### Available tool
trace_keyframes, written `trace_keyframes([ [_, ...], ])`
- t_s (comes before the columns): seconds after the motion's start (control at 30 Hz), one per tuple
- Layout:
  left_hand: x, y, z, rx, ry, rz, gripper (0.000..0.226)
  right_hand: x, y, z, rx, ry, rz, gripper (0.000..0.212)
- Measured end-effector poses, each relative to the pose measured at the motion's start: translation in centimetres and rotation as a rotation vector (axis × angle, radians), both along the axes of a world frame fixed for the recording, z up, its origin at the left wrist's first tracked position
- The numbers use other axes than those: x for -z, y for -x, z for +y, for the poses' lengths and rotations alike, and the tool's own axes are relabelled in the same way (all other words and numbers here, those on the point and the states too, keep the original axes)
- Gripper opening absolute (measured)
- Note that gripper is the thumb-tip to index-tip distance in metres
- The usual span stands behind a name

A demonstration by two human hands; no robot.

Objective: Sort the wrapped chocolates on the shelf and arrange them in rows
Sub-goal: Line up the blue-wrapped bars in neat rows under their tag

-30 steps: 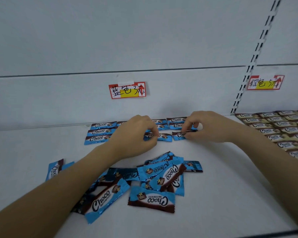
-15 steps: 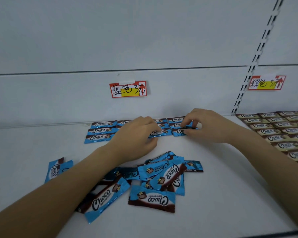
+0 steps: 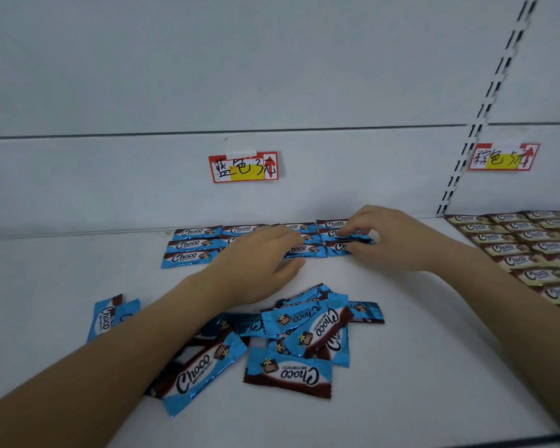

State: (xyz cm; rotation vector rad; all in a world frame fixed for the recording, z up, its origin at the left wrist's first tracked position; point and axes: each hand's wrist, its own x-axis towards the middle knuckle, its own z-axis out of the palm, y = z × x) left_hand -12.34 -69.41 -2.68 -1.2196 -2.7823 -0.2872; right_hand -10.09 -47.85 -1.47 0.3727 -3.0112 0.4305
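Blue-wrapped Choco chocolates lie in three short rows (image 3: 191,244) along the back of the white shelf (image 3: 417,367). My left hand (image 3: 256,266) lies palm down over the middle of the rows, with its fingers and thumb on a blue chocolate (image 3: 307,250) in the front row. My right hand (image 3: 392,237) pinches the right-end blue chocolate (image 3: 340,247) of the front row against the shelf. A loose pile of blue chocolates (image 3: 298,331) sits in front, partly under my left forearm. A single blue one (image 3: 109,315) lies apart at the left.
Brown-and-gold chocolates (image 3: 524,250) fill neat rows on the shelf section at the right. Two red-and-yellow handwritten labels (image 3: 243,168) (image 3: 503,156) hang on the back wall. A slotted upright (image 3: 485,108) divides the sections. The shelf's front edge runs along the bottom.
Both hands have slid their chocolates back toward the wall, closing the front row up against the rows behind. The loose pile has not moved.
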Motion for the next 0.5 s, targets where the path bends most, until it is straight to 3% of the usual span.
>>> trace_keyframes([
  [0.3, -0.2, 0.1, 0.0, 0.063, -0.019, 0.047, 0.038, -0.2, -0.2, -0.1, -0.001, 0.018, 0.009, 0.019],
  [0.5, -3.3, 0.6, -1.9, -0.001, -0.108, -0.035, 0.018, -1.3, -1.5, -1.3, -0.092, 0.259, -0.047, 0.016],
])
